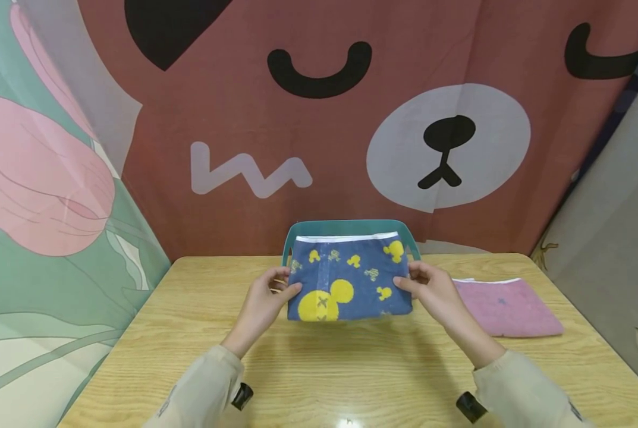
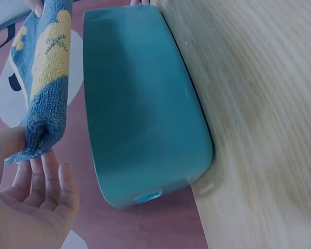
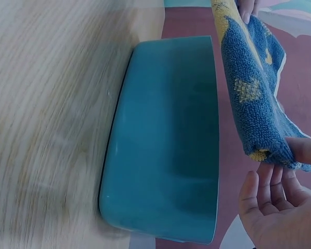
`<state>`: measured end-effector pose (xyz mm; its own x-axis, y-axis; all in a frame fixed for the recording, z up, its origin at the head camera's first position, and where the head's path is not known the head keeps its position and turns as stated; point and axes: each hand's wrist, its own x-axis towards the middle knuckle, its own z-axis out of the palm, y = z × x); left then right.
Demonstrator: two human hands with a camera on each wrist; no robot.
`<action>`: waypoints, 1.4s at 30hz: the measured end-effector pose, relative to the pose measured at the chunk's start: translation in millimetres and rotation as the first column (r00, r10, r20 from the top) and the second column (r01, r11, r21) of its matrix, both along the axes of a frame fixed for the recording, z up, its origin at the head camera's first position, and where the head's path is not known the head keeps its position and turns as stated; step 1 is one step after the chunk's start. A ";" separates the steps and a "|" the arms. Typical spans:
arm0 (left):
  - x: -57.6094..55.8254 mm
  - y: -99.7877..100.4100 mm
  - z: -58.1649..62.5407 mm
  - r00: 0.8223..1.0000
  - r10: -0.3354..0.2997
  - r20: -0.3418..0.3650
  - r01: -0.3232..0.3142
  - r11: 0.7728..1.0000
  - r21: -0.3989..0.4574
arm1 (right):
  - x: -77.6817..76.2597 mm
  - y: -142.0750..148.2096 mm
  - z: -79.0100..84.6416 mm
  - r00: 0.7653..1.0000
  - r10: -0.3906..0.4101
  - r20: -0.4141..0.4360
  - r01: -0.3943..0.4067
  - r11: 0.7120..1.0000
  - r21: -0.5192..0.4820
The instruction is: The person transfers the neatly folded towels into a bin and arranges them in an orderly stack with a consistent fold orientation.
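A folded blue towel [image 1: 361, 279] with yellow mouse-head shapes and a white edge hangs in the air between my two hands. My left hand [image 1: 267, 297] pinches its left side, thumb in front and fingers behind. On the opposite side, my right hand [image 1: 433, 291] pinches it the same way. Behind and below the towel stands a teal basket [image 2: 145, 98] on the table; the head view shows mostly its back rim. Both wrist views show the towel's thick folded edge held above the basket's rim, apart from it.
To the right on the wooden table [image 1: 206, 309] lies a folded pink towel [image 1: 506, 306] with a white edge. A curtain [image 1: 233, 119] printed with a bear's face hangs behind the table. Further curtains [image 1: 46, 178] close off the sides.
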<state>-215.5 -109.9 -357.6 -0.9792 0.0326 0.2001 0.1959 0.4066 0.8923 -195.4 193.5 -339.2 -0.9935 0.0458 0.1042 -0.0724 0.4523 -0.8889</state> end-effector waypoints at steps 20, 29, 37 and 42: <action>-23.1 5.4 8.0 0.998 -0.004 -0.055 0.003 1.000 -0.019 | -24.4 0.5 4.1 1.000 -0.027 -0.005 0.027 1.000 0.004; -36.2 10.7 8.6 0.997 0.004 -0.083 -0.003 1.000 0.010 | -37.2 3.5 -0.2 0.999 -0.039 -0.018 0.039 0.999 -0.003; -48.9 15.1 11.0 0.996 0.029 -0.089 -0.029 1.000 0.007 | -50.2 2.2 -1.7 0.998 -0.067 -0.018 0.067 0.998 0.011; -55.8 16.6 11.2 0.996 0.058 -0.073 -0.056 0.998 0.026 | -59.8 -1.0 -5.4 0.995 -0.082 -0.059 0.082 0.997 0.003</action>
<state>-271.3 -93.3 -346.3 -0.9619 -0.0283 0.2719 0.2387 0.3979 0.8858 -255.3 192.5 -344.6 -0.9786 0.1258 0.1632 -0.0873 0.4640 -0.8815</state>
